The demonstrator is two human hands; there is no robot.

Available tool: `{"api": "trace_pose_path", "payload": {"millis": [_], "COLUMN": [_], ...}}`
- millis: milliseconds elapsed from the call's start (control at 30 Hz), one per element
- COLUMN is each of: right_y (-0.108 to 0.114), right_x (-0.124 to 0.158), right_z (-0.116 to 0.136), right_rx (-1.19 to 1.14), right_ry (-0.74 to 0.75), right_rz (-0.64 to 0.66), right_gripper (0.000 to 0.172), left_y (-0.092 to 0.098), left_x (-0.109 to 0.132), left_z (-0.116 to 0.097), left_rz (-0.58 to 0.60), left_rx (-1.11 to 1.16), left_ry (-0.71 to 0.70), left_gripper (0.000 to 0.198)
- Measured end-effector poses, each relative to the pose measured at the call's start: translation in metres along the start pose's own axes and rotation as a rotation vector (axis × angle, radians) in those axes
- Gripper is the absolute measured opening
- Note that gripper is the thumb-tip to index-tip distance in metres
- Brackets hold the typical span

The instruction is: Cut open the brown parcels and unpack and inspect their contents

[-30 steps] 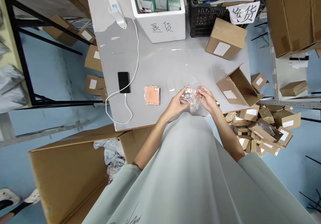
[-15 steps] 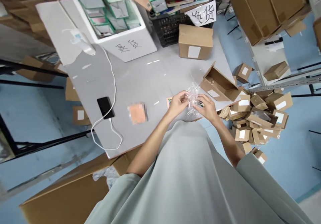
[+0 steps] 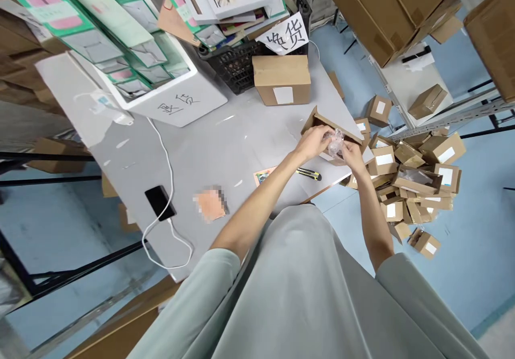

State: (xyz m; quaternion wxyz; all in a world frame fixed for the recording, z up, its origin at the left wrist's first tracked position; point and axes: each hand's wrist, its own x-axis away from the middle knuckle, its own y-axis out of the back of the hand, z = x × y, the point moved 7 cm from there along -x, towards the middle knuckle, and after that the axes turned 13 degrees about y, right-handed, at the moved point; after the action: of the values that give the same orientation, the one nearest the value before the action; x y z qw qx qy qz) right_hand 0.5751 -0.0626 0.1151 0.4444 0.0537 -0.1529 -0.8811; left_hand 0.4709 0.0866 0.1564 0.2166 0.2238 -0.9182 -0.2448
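Both my hands meet over an open small cardboard box [image 3: 322, 120] at the right edge of the grey table [image 3: 209, 144]. My left hand [image 3: 314, 141] and my right hand [image 3: 351, 154] pinch a crumpled clear plastic wrap [image 3: 335, 143] between them, right at the box's opening. Whether anything is inside the wrap I cannot see. A yellow and black utility knife [image 3: 309, 174] lies on the table just below my left forearm, next to a small colourful card [image 3: 263, 176].
A closed cardboard box [image 3: 281, 79], a black crate [image 3: 237, 64], a white foam bin [image 3: 161, 96] of packaged items, a phone [image 3: 160, 202] on a white cable and a blurred orange packet [image 3: 210, 204] are on the table. Several small boxes [image 3: 414, 176] are piled on the blue floor at right.
The view has swung to the right. Both hands have carried the plastic wrap from in front of me up and right to the mouth of the open box.
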Motion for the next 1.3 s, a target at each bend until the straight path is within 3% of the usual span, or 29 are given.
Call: {"api": "trace_pose_path", "payload": {"millis": [133, 200, 267, 367, 433, 500, 567, 633, 700, 767, 867, 967, 1133, 1300], "right_y": [-0.004, -0.017, -0.030, -0.038, -0.037, -0.033, -0.028, -0.021, -0.018, -0.026, -0.062, -0.114, -0.201, -0.260], "right_x": [0.003, 0.002, -0.007, -0.031, -0.044, -0.047, -0.042, -0.029, -0.011, 0.010, 0.034, 0.048, 0.069, 0.085], "right_z": [0.004, 0.010, 0.008, -0.011, -0.027, -0.033, -0.027, -0.010, 0.017, 0.040, 0.056, 0.059, 0.065, 0.080], "right_rx": [0.050, 0.095, 0.243, 0.542, 0.667, 0.724, 0.766, 0.811, 0.835, 0.827, 0.794, 0.728, 0.581, 0.529], "right_ry": [0.060, 0.128, 0.134, -0.059, -0.252, -0.374, -0.366, -0.247, -0.013, 0.196, 0.364, 0.414, 0.402, 0.395], "right_rz": [-0.070, 0.034, 0.166, 0.305, 0.392, 0.456, 0.437, 0.322, 0.142, 0.041, 0.073, 0.227, 0.554, 0.724], "right_gripper": [0.066, 0.063, 0.047, 0.033, 0.040, 0.049, 0.051, 0.049, 0.054, 0.055, 0.049, 0.046, 0.045, 0.037], "left_y": [-0.005, -0.009, -0.011, -0.002, 0.012, 0.032, 0.052, 0.065, 0.071, 0.073, 0.073, 0.074, 0.066, 0.053], "left_x": [-0.023, -0.025, -0.023, -0.010, 0.009, 0.038, 0.076, 0.121, 0.176, 0.237, 0.317, 0.363, 0.378, 0.372], "left_z": [0.022, 0.036, 0.045, 0.051, 0.058, 0.078, 0.119, 0.176, 0.238, 0.294, 0.352, 0.387, 0.426, 0.424], "left_rz": [-0.045, -0.018, 0.000, -0.066, -0.149, -0.256, -0.380, -0.455, -0.508, -0.545, -0.598, -0.637, -0.581, -0.617], "left_rx": [-0.197, -0.274, -0.295, -0.186, -0.046, 0.085, 0.158, 0.177, 0.140, 0.080, -0.016, -0.054, -0.010, -0.028], "left_ry": [0.190, 0.249, 0.254, 0.166, 0.078, 0.046, 0.134, 0.327, 0.590, 0.869, 1.137, 1.248, 1.350, 1.354], "left_gripper": [0.026, 0.027, 0.031, 0.042, 0.044, 0.042, 0.040, 0.040, 0.042, 0.046, 0.051, 0.062, 0.113, 0.113]}}
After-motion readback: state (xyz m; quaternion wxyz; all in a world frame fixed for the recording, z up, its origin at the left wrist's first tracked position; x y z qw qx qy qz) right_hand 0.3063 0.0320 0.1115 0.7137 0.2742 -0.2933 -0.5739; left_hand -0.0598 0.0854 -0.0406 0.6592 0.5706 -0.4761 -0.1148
